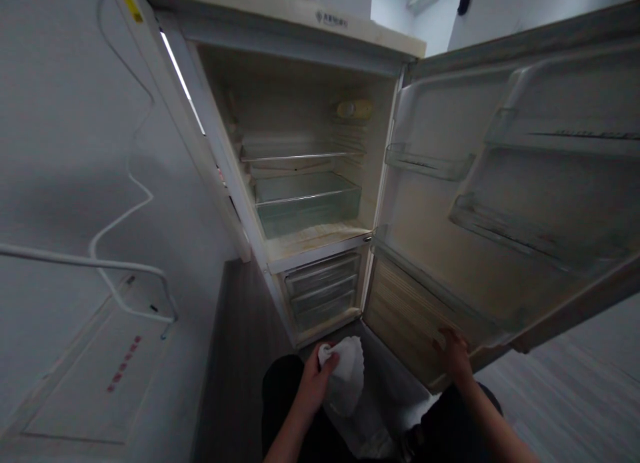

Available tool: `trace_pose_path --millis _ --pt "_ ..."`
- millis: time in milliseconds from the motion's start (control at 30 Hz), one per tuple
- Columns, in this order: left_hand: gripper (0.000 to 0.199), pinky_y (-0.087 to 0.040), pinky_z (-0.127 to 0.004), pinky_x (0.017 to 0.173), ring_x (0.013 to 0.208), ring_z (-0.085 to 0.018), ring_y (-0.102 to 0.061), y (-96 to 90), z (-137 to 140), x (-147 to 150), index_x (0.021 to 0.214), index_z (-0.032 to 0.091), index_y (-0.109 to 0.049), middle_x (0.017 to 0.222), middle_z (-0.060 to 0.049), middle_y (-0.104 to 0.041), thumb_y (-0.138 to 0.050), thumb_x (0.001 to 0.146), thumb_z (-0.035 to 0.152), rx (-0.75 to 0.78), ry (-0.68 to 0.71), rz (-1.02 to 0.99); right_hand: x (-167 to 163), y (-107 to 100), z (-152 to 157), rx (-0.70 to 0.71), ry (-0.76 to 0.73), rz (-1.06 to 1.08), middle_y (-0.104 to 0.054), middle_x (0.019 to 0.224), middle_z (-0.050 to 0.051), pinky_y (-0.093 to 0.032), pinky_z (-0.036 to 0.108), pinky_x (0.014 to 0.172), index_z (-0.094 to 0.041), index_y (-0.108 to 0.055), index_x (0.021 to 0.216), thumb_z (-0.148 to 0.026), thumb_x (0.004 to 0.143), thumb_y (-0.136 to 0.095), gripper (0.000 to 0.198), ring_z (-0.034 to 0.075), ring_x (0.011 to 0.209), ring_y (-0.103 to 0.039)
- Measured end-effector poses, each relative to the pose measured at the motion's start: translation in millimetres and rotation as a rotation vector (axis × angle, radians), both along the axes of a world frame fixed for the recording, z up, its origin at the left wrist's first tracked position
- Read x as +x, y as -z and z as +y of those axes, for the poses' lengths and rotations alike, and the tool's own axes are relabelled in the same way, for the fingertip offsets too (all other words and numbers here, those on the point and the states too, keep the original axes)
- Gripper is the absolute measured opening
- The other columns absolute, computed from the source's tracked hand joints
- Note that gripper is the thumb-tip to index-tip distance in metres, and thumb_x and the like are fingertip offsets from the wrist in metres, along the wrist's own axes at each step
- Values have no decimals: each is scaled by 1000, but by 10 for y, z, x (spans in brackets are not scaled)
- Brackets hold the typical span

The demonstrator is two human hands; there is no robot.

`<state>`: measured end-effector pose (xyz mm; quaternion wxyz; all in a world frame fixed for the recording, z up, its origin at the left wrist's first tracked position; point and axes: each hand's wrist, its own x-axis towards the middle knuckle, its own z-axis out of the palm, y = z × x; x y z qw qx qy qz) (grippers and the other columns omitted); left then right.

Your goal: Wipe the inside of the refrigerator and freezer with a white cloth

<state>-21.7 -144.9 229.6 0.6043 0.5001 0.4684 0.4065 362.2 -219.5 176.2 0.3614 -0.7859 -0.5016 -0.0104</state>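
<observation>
My left hand is closed around one end of a white cloth, which hangs down in front of my knees. The cloth has a scalloped edge. To the right, my right hand rests at the open lower fridge door, fingers apart and holding nothing; whether it presses on the panel I cannot tell. The white fridge stands before me with both compartments exposed. Clear freezer drawers sit in the lower part. Above them are a glass shelf and a pale green crisper drawer.
The upper fridge door swings wide to the right, over my right hand, with clear door bins on it. At left, a white cable runs down the wall past a panel with red lettering. Dark floor lies beside the fridge.
</observation>
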Motion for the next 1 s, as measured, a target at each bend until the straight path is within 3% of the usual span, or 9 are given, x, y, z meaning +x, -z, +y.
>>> trace_pose_path --millis 67,167,333,467,567,700,767,900,1000 --pt "61 -48 -32 81 87 -22 -62 48 15 -18 102 19 -71 91 -3 -71 -79 72 71 -13 -23 -6 -194 -34 -71 47 -147 -62 -71 116 20 -61 54 91 -14 -70 115 -35 95 -50 35 35 105 -73" --pt "64 -48 -32 80 87 -23 -62 112 69 45 100 19 -71 89 -3 -71 -81 67 73 -49 -45 0 -517 -359 -155 221 -390 -281 -60 146 15 -56 53 106 -22 -61 138 -24 99 -55 40 32 137 -59" --pt "68 -48 -34 78 84 -24 -64 62 115 250 97 20 -70 87 -3 -73 -85 58 75 -121 -52 -47 -413 -1150 -104 569 -232 -349 -64 135 16 -55 48 100 -21 -59 135 -18 99 -58 36 30 127 -62" --pt "75 -50 -34 88 97 -26 -69 -86 109 345 108 20 -70 99 -6 -76 -91 54 69 -233 -184 -161 -126 -1259 -33 598 -144 -254 -66 127 16 -54 52 100 -19 -61 129 -26 100 -58 30 31 121 -64" --pt "79 -49 -31 87 96 -23 -68 -245 100 412 111 19 -68 101 -5 -75 -96 51 62 -271 -202 -302 -307 -1149 -20 513 -122 51 -67 123 16 -55 52 98 -19 -63 124 -38 100 -62 31 30 115 -66" --pt "61 -43 -25 73 76 -14 -58 -523 81 540 101 21 -63 83 3 -63 -94 61 55 -146 -63 -379 -920 -1151 -6 139 -561 713 -67 131 14 -58 42 98 -23 -55 140 -49 97 -68 52 25 115 -69" --pt "50 -40 -25 69 72 -12 -52 -629 83 591 95 22 -60 78 5 -56 -90 68 52 -35 17 -341 -1133 -1238 18 30 -685 907 -70 122 11 -57 35 94 -22 -59 135 -52 93 -73 53 23 109 -69" --pt "44 -41 -25 71 76 -14 -51 -643 103 616 96 22 -60 82 4 -57 -83 75 54 54 2 -207 -1170 -1386 51 -95 -708 974 -65 88 3 -48 24 71 -17 -66 96 -55 88 -78 41 14 79 -60" --pt "49 -43 -26 73 79 -15 -54 -549 82 623 100 22 -60 87 2 -60 -80 74 59 -5 2 -149 -1127 -1337 28 -173 -726 943 -62 86 2 -44 23 69 -17 -65 94 -58 87 -77 43 14 77 -55"
